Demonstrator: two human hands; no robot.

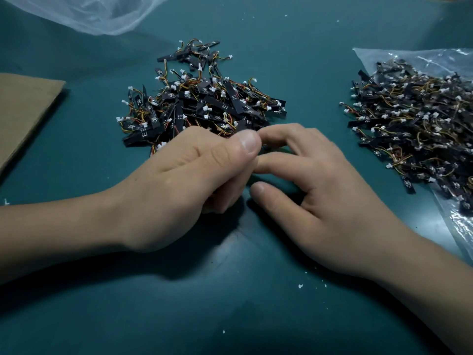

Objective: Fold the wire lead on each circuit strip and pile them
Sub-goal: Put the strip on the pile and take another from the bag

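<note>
A pile of black circuit strips [204,103] with orange-yellow wire leads and white plugs lies on the teal mat, just beyond my hands. A second, denser heap of strips [414,124] rests on a clear plastic bag at the right. My left hand [179,183] has its thumb pressed against curled fingers, pinching a circuit strip [264,147], of which only a dark sliver shows. My right hand [320,190] lies beside it. Its bent index and middle fingers reach to the left thumb tip, and its thumb is held apart and low.
A brown cardboard sheet [25,111] lies at the left edge. A crumpled clear plastic bag [102,14] sits at the far left top. The bag [458,221] under the right heap extends toward the near right. Small white crumbs dot the teal mat [230,303].
</note>
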